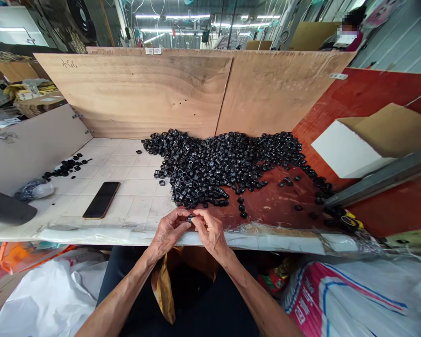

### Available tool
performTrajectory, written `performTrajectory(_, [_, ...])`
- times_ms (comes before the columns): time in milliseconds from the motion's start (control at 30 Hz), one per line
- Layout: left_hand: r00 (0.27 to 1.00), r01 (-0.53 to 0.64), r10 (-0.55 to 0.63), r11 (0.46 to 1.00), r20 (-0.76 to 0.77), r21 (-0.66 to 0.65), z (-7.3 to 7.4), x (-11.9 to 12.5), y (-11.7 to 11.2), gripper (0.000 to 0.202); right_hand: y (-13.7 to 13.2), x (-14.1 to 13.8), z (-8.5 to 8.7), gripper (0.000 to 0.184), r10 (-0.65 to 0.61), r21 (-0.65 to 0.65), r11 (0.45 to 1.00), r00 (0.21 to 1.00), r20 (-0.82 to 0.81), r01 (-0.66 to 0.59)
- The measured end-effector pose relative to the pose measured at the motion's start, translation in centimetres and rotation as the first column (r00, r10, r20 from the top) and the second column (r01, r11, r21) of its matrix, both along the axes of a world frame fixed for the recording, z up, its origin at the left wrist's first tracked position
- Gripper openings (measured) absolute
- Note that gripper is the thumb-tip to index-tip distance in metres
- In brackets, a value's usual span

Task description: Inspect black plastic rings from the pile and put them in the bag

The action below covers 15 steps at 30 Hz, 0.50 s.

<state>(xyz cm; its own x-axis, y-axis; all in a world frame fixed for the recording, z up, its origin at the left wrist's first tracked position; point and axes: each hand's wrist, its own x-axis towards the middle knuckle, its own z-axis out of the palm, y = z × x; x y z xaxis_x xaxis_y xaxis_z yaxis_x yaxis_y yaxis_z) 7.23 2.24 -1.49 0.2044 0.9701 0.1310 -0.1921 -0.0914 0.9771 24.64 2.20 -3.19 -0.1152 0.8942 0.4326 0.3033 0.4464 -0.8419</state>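
Note:
Between the fingertips of both hands sits a small black cylindrical part [190, 218], held just over the front edge of the table. My left hand [169, 230] pinches it from the left, and my right hand [209, 232] pinches it from the right. Right behind my fingers spreads a large pile of similar small black parts [217, 164]. Below my hands, in the lap, a brown bag [164, 292] gapes with a dark inside; its contents cannot be made out.
A phone [101, 200] lies on the left of the table [136, 206]. Farther left are loose black parts [68, 166] and a plastic-wrapped bundle [35, 189]. A wooden board [154, 93] closes the back. At right stand a white box [351, 150] and a grey metal bar [382, 175]. A person [349, 35] is behind.

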Motion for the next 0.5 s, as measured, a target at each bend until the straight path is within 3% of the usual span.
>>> performTrajectory(133, [0.997,-0.033,0.033,0.999,-0.066,0.01,0.01,-0.17,-0.1,0.029,-0.09,0.13,0.59,0.018,0.028,0.042,0.999,0.997,0.072,-0.032])
performTrajectory(300, [0.995,-0.01,0.012,1.0,-0.102,0.013,-0.04,-0.29,-0.27,0.029,0.29,-0.28,0.44,0.039,-0.048,0.066,0.997,0.992,0.117,0.041])
performTrajectory(400, [0.998,-0.003,0.002,1.0,-0.056,-0.006,0.15,-0.2,-0.35,0.029,-0.03,-0.17,0.67,0.02,-0.01,0.054,0.998,0.998,0.054,0.007])
performTrajectory(500, [1.0,-0.001,0.001,1.0,-0.016,-0.018,0.29,-0.17,-0.36,0.029,-0.45,0.06,0.94,0.02,0.035,0.054,0.998,0.997,0.068,-0.039])
